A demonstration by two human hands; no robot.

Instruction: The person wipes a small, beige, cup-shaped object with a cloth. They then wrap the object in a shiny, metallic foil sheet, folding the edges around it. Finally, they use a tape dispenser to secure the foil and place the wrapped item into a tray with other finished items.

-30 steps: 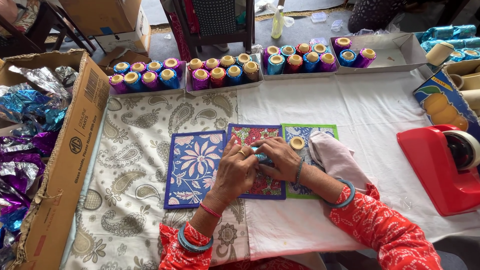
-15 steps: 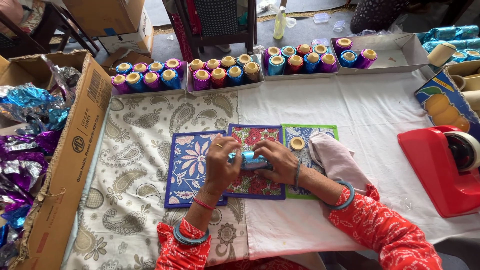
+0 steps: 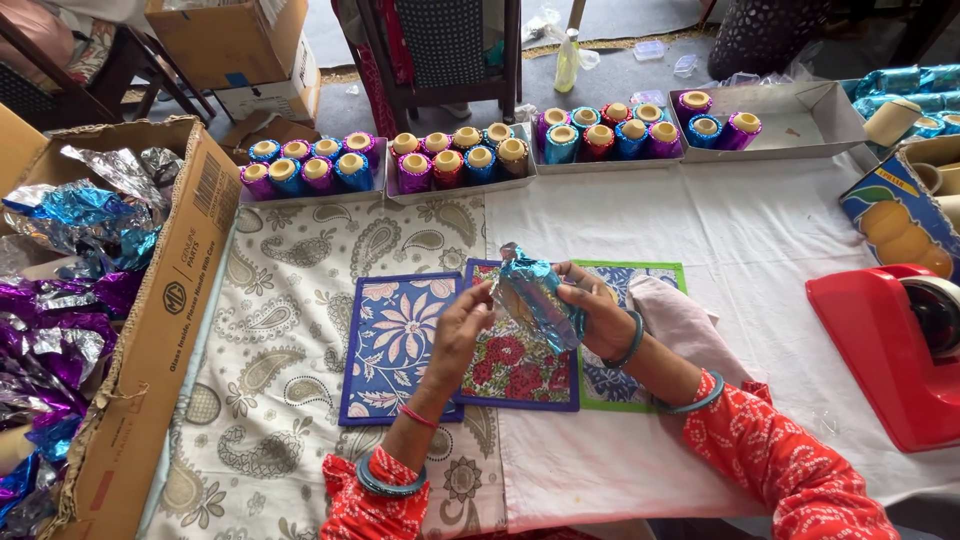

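Note:
My left hand (image 3: 462,322) and my right hand (image 3: 592,308) hold up a tan cylinder half wrapped in shiny blue foil (image 3: 535,297) above three floral mats: a blue one (image 3: 395,345), a red one (image 3: 515,370) and a green-edged one (image 3: 655,275). My right hand grips the cylinder from the right. The fingertips of my left hand pinch the foil's left edge. Both wrists wear bangles, and the sleeves are red with a white print.
Shallow white trays (image 3: 800,120) at the table's far edge hold rows of foil-wrapped cylinders (image 3: 460,158). A cardboard box (image 3: 150,320) of loose blue, purple and silver foil stands at the left. A red tape dispenser (image 3: 880,350) sits at the right, a printed carton (image 3: 895,225) behind it.
Both hands have lifted the foil-covered cylinder off the mats and tilted it up. The foil now stands out around it.

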